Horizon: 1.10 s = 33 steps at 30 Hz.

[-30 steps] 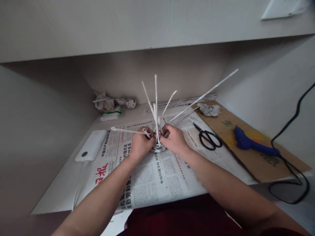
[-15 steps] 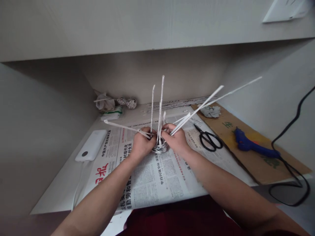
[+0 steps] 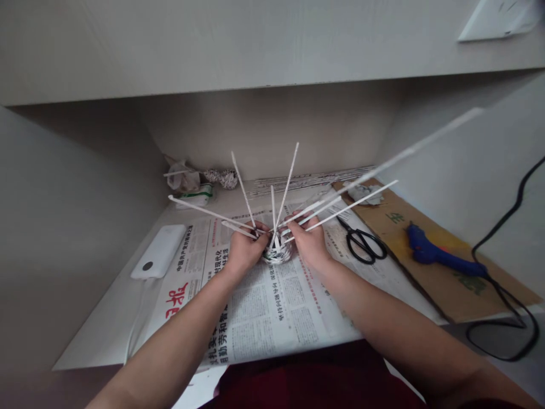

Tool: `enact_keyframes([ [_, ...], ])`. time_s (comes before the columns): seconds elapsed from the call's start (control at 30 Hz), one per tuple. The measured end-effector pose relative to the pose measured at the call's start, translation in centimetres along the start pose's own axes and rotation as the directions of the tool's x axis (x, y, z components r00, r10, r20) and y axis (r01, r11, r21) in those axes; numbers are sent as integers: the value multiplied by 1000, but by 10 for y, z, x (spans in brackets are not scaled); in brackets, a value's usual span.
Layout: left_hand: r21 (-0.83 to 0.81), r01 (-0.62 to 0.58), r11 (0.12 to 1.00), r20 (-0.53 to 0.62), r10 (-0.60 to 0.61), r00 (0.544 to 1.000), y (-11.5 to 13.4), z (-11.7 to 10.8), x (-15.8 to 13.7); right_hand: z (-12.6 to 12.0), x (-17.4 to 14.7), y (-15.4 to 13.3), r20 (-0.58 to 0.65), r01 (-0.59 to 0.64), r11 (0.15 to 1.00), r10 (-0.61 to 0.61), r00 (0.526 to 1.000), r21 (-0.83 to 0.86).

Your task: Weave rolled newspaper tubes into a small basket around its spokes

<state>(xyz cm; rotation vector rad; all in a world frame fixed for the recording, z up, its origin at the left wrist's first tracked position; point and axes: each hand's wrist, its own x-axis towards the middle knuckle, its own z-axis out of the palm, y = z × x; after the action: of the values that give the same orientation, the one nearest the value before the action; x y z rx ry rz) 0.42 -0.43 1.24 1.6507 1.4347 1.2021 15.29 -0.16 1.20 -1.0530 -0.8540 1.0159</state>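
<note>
A small round basket woven from rolled newspaper (image 3: 276, 255) sits over the newspaper sheet, with several white paper rods fanning out of it. My left hand (image 3: 248, 245) is closed on the basket's left side, thumb pressed along its rim, with rods sticking out past the fingers. On the right side, my right hand (image 3: 310, 237) pinches a long white paper rod (image 3: 409, 152) that slants up to the right, beside other rods of the basket. Exactly where the fingertips grip is partly hidden by the rods.
Black-handled scissors (image 3: 364, 243) and a blue glue gun (image 3: 438, 253) on cardboard (image 3: 460, 301) lie to the right. A white power bank (image 3: 159, 253) is at left on the newspaper (image 3: 255, 318). Behind lie paper rods (image 3: 310, 180), a woven piece (image 3: 225, 178) and a plastic packet (image 3: 195, 196).
The upright rods have spread apart and tilt differently, as the basket has turned a little. The long rod at my right hand has swung higher and nearer.
</note>
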Motion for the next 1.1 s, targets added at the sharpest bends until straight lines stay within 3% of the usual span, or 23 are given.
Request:
enact_keyframes([
  [0.33,203,-201,958,-9,207,978,7,0,-4,0,-7,-8,161,-61,998,64,985,-26],
  [0.53,241,-163,957,-57,182,982,7,-3,0,3,-14,-6,62,-119,982,111,992,146],
  [0.6,235,-152,960,-67,171,983,7,-4,0,1,-16,-4,59,-75,991,68,996,114],
  [0.7,237,-157,959,-65,177,982,6,-4,0,-2,-20,-3,156,31,998,-23,987,-47],
  [0.9,325,-179,929,-53,207,977,10,-6,0,-4,-30,-9,289,261,914,-170,942,-312],
  [0.97,363,-184,913,-47,216,975,12,-6,0,-4,-33,-11,330,366,842,-242,912,-395],
  [1.1,370,-208,906,-36,238,971,13,-6,0,-5,-35,-11,447,573,617,-367,816,-539],
])
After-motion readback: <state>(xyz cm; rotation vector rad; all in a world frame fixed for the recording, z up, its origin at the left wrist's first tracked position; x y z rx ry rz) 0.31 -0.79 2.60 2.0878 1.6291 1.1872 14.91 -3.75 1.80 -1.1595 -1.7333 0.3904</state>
